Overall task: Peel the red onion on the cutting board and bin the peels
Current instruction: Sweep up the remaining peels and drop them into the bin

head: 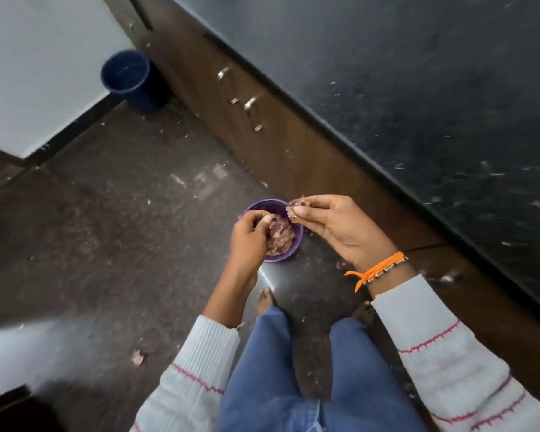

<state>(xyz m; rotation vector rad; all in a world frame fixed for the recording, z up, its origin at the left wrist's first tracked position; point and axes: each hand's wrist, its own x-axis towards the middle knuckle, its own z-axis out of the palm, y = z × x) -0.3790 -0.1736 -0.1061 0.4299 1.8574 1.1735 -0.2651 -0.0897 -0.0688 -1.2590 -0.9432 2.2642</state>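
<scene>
**Colours by the purple bin**

Purple bin [282, 254], pink-purple peels [279, 236] inside. Far beyond it, dark blue bucket [131, 79]. Just right of it, orange wrist thread [378, 271]. Below it, blue jeans [281, 378], white sleeves [449, 363] with red zigzag stripes. Black speckled counter [434, 104] to its right.

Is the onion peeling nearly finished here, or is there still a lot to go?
It looks late in the job. The purple bin on the floor already holds a heap of peels. The left hand and right hand are over it, the right fingertips pinching a small scrap. A few bits still lie on the floor. No onion or board is visible.
</scene>
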